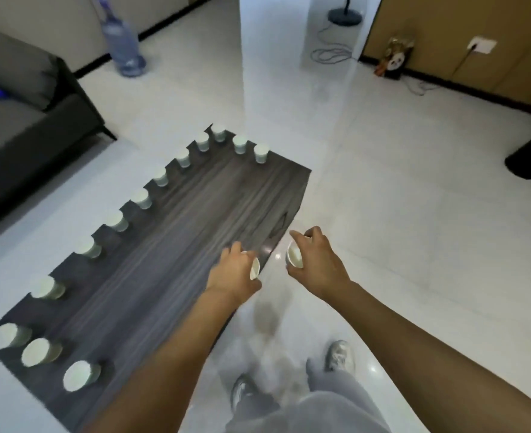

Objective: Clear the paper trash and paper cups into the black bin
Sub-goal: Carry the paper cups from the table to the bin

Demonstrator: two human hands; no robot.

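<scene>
White paper cups [118,220] line the table [195,214]; each hand grips one.

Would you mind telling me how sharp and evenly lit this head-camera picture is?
Head view: soft with motion blur, most at the legs and shoes; wide-angle bending skews the table and walls; window glare streaks the glossy floor; the left hand and right hand, each gripping a paper cup, stay readable.

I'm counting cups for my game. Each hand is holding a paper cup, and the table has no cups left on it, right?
Not quite. The left hand and right hand each hold a paper cup, but the head view shows many paper cups standing along the table edges.
</scene>
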